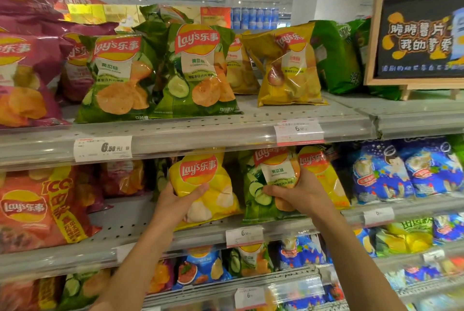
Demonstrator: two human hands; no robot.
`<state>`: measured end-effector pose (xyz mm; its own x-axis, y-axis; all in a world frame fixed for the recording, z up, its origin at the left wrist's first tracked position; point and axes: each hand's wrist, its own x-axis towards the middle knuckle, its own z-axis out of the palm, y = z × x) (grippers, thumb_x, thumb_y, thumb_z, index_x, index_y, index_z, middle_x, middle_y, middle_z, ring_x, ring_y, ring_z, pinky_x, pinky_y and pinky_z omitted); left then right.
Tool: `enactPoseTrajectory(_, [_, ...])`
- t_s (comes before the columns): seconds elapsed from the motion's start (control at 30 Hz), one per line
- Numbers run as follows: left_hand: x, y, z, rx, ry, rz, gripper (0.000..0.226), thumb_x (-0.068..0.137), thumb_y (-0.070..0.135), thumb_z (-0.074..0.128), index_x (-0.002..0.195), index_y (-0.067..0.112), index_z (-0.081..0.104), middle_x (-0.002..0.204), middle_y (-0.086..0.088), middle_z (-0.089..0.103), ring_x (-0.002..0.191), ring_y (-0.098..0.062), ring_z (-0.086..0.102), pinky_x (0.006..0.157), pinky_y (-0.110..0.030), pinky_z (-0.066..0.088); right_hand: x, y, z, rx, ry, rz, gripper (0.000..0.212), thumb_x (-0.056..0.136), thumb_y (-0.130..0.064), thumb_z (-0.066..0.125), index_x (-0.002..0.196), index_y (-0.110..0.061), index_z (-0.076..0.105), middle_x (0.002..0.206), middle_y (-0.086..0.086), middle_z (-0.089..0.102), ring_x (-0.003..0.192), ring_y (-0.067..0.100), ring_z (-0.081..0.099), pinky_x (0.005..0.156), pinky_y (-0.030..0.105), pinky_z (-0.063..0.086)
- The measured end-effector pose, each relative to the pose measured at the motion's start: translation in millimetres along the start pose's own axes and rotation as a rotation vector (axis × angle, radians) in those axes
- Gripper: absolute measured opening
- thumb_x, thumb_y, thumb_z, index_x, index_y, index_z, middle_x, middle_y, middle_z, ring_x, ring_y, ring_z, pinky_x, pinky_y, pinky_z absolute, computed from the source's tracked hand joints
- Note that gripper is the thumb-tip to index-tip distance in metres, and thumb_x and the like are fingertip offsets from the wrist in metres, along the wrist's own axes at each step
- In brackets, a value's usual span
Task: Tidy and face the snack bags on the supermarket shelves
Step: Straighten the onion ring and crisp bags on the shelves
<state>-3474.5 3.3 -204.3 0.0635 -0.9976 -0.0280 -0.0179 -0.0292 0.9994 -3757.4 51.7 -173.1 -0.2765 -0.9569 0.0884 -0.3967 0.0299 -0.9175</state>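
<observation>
On the second shelf (140, 227) a yellow Lay's bag (203, 185) stands upright, label forward. My left hand (175, 197) grips its lower left side, thumb across the front. Just to its right is a green cucumber Lay's bag (266, 185), which my right hand (298, 190) holds from the right, fingers curled over its front. Another yellow Lay's bag (324, 175) stands partly hidden behind my right hand. Both bags sit near the shelf's front edge.
The top shelf (226, 129) carries purple, green and yellow Lay's bags and a framed chalkboard sign (419, 36) at right. A large red Lay's bag (37, 210) stands left on the second shelf, blue bags (406, 172) right. Lower shelves hold mixed bags. Price tags line the rails.
</observation>
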Motion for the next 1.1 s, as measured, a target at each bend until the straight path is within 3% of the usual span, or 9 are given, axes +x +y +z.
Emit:
enactPoseTrajectory(0.1, [-0.3,-0.3,30.8,-0.010,-0.053,0.004,0.066,0.052,0.057,0.084,0.110,0.035,0.061,0.103,0.010,0.072,0.098,-0.010,0.067,0.067,-0.025,0.051,-16.5,11.7,-25.8,0.012,0.079,0.010,0.064,0.061,-0.034,0.096,0.114,-0.023,0.062,0.094,-0.004,0.076,0.079,0.011,0.073,0.058,0.026,0.060])
enactPoseTrajectory(0.23, [0.6,-1.9,74.0,-0.013,-0.137,0.032,0.065,0.062,0.057,0.079,0.120,0.036,0.058,0.108,0.013,0.070,0.098,-0.002,0.064,0.068,-0.021,0.049,-33.5,32.7,-58.4,-0.001,0.191,0.032,0.066,0.063,-0.035,0.096,0.117,-0.021,0.061,0.101,-0.001,0.074,0.093,0.019,0.071,0.079,0.043,0.063])
enactPoseTrajectory(0.37, [4.9,-8.3,105.4,0.002,-0.150,0.025,0.056,0.071,0.054,0.078,0.119,0.037,0.056,0.110,0.012,0.067,0.098,-0.002,0.060,0.068,-0.020,0.045,-47.9,51.2,-80.2,0.015,0.262,0.042,0.064,0.064,-0.034,0.095,0.117,-0.020,0.062,0.096,-0.004,0.074,0.086,0.014,0.071,0.065,0.030,0.059])
enactPoseTrajectory(0.53, [10.8,-14.6,124.4,0.020,-0.064,0.005,0.069,0.066,0.052,0.084,0.125,0.030,0.055,0.107,0.009,0.064,0.092,-0.002,0.057,0.065,-0.023,0.044,-55.2,67.5,-84.5,0.036,0.267,0.053,0.065,0.061,-0.033,0.096,0.115,-0.021,0.061,0.096,-0.002,0.076,0.088,0.018,0.073,0.077,0.046,0.062])
enactPoseTrajectory(0.83, [6.1,-10.6,131.9,0.002,-0.019,-0.001,0.061,0.065,0.040,0.089,0.117,0.026,0.060,0.102,0.004,0.070,0.098,-0.014,0.067,0.069,-0.025,0.051,-59.1,69.4,-61.7,0.106,0.205,0.018,0.065,0.061,-0.030,0.097,0.114,-0.028,0.060,0.094,-0.003,0.077,0.088,0.019,0.075,0.073,0.048,0.063])
enactPoseTrajectory(0.93, [5.6,-8.8,126.0,-0.023,-0.045,-0.021,0.065,0.066,0.040,0.089,0.121,0.025,0.060,0.108,0.000,0.071,0.100,-0.017,0.068,0.085,-0.038,0.057,-61.5,63.5,-47.4,0.112,0.180,0.003,0.066,0.058,-0.034,0.097,0.113,-0.031,0.060,0.093,-0.006,0.077,0.086,0.015,0.075,0.076,0.048,0.063])
enactPoseTrajectory(1.03, [2.7,-6.9,108.8,-0.067,-0.089,0.008,0.060,0.063,0.043,0.087,0.113,0.025,0.058,0.096,0.000,0.075,0.073,-0.009,0.070,0.065,-0.027,0.057,-66.1,53.5,-29.7,0.129,0.158,0.003,0.074,0.053,-0.044,0.096,0.115,-0.031,0.059,0.096,-0.006,0.076,0.089,0.017,0.074,0.078,0.048,0.063])
enactPoseTrajectory(1.1, [1.6,-8.5,90.7,-0.044,-0.082,0.056,0.049,0.072,0.037,0.085,0.108,0.025,0.055,0.092,0.001,0.073,0.067,-0.002,0.069,0.056,-0.015,0.052,-70.5,45.3,-15.7,0.147,0.152,-0.003,0.084,0.044,-0.055,0.092,0.117,-0.030,0.060,0.093,-0.009,0.077,0.087,0.013,0.075,0.076,0.046,0.064])
